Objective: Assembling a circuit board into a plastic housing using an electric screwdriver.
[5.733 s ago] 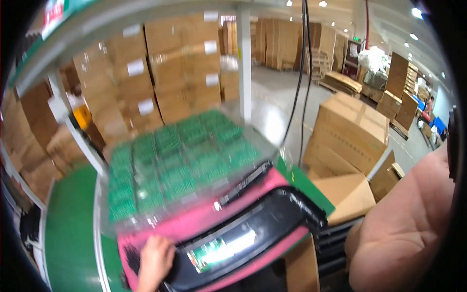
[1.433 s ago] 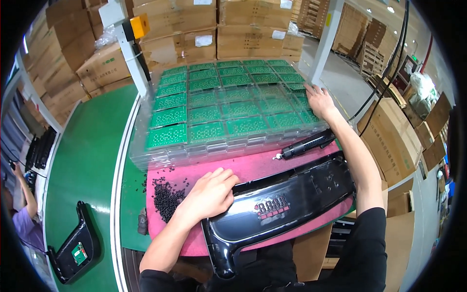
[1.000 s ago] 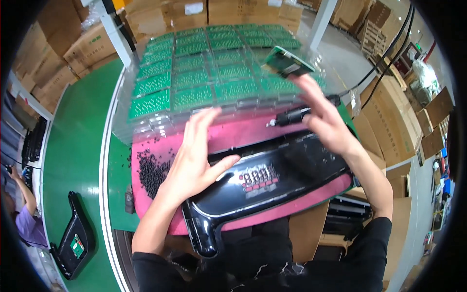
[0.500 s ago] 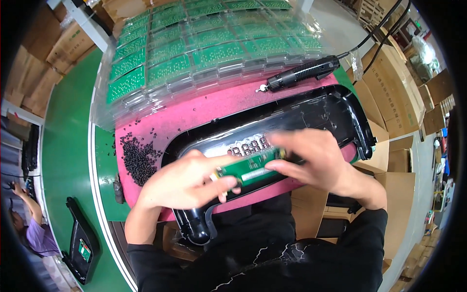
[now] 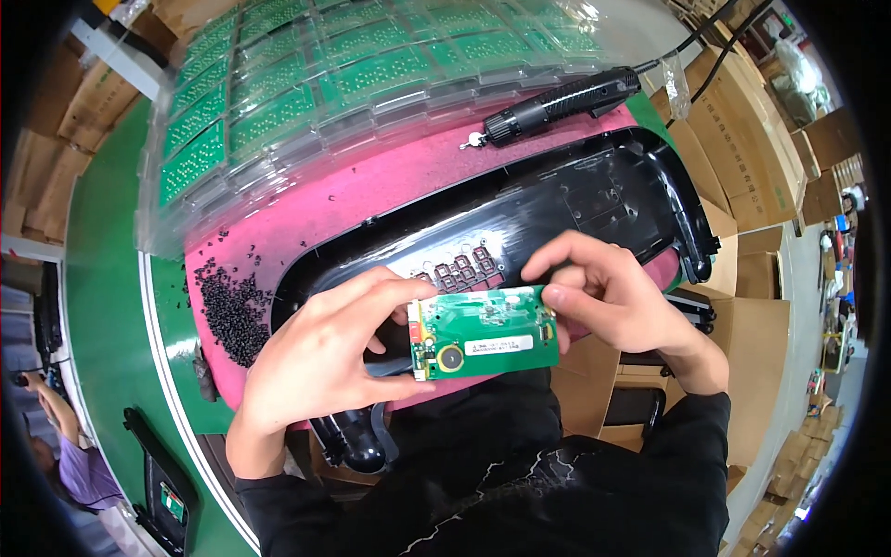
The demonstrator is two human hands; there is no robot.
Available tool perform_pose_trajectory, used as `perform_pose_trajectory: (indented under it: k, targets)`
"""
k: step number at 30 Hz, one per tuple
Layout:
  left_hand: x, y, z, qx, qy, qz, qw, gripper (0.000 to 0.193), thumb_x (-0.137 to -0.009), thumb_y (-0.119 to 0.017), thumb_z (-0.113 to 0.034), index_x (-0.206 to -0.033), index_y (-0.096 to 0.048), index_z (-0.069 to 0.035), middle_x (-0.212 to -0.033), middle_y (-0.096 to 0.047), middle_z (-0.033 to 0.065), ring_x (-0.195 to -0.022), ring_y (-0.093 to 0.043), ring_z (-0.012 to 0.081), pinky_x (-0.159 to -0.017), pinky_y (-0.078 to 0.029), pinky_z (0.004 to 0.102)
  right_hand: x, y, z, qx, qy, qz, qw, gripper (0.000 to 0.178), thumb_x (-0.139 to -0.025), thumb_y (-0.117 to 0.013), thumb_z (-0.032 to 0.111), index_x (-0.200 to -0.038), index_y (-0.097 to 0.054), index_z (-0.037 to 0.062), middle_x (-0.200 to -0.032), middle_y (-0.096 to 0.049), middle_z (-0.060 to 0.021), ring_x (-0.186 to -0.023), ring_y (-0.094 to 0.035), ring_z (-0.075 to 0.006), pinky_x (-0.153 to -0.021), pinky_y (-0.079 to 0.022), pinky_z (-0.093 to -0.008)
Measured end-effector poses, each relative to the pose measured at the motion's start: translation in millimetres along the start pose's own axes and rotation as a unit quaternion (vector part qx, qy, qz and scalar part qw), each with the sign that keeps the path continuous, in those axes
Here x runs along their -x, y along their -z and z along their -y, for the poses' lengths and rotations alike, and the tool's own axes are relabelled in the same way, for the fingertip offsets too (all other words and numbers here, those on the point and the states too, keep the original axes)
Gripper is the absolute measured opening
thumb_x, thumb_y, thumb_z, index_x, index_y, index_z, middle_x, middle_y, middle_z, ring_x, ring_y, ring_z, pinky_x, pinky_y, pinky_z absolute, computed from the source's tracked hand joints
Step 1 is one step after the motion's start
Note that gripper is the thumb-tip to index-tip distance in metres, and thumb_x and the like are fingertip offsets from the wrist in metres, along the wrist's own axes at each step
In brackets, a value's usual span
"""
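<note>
A green circuit board (image 5: 492, 320) with a white label and a round coin-like part is held up in front of me, component side facing me. My left hand (image 5: 325, 348) grips its left end, thumb at the lower corner and fingers at the upper one. With thumb and bent fingers, my right hand (image 5: 603, 288) pinches the upper right corner. Behind the board lies a long black plastic housing (image 5: 548, 209), open side up. Digit-shaped display cutouts (image 5: 461, 269) show in it, partly hidden by the board and my hands.
A pile of small black screws (image 5: 230, 320) lies left on the pink mat (image 5: 371, 190). Clear trays of green boards (image 5: 371, 70) stand at the back. A black electric screwdriver (image 5: 561, 104) rests near them. Cardboard boxes (image 5: 742, 176) stand right; another person's arm (image 5: 54, 404) shows far left.
The circuit board has been tilted up, so its face now shows fully. Both hands stay on it; the right hand's fingers have slowed. The view has shifted slightly.
</note>
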State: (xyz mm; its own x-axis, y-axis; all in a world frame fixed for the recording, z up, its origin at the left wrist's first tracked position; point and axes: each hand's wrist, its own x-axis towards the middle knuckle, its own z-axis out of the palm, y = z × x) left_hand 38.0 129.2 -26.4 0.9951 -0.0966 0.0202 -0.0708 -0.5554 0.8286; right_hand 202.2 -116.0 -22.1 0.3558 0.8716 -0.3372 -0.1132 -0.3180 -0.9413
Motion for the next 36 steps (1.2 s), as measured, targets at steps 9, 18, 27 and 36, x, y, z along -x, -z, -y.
perform_pose_trajectory:
  k: [9,18,27,36]
  targets:
    - [-6.2,-3.4,0.1,-0.095,0.083,-0.034,0.991,0.060,-0.064,-0.084,-0.021,-0.115,-0.059,-0.002,-0.094,-0.063,0.0109,-0.077,-0.065,0.0242,-0.065,-0.055,0.0365,-41.9,25.1,-11.2,0.267,0.247,0.006,0.932,0.067,-0.063,-0.088,0.016,-0.121,-0.055,0.0048,-0.118,-0.061,-0.0110,-0.110,-0.059,-0.0272,-0.091,-0.047,-0.0359]
    - [-9.7,-13.2,1.4,-0.195,0.117,-0.079,0.971,0.065,-0.058,-0.088,-0.019,-0.114,-0.058,-0.004,-0.107,-0.058,0.0077,-0.071,-0.060,0.0242,-0.064,-0.050,0.0358,-55.2,23.3,-20.7,0.414,0.265,-0.030,0.871,0.064,-0.066,-0.080,0.015,-0.124,-0.053,0.0059,-0.127,-0.053,-0.0111,-0.120,-0.046,-0.0327,-0.105,-0.034,-0.0432]
    - [-10.0,-15.8,3.4,-0.223,0.111,-0.078,0.965,0.069,-0.056,-0.089,-0.021,-0.116,-0.057,-0.006,-0.113,-0.055,0.0080,-0.080,-0.062,0.0308,-0.066,-0.050,0.0399,-55.4,22.6,-23.9,0.422,0.267,-0.036,0.865,0.064,-0.065,-0.080,0.014,-0.123,-0.054,0.0061,-0.126,-0.053,-0.0110,-0.119,-0.047,-0.0327,-0.103,-0.036,-0.0430]
    - [-10.3,-14.8,2.2,-0.217,0.108,-0.072,0.968,0.071,-0.055,-0.090,-0.023,-0.116,-0.057,-0.005,-0.112,-0.055,0.0079,-0.076,-0.062,0.0287,-0.065,-0.051,0.0384,-53.5,23.4,-24.1,0.424,0.265,-0.038,0.865,0.065,-0.065,-0.081,0.015,-0.123,-0.054,0.0066,-0.127,-0.052,-0.0109,-0.120,-0.047,-0.0328,-0.103,-0.035,-0.0429]
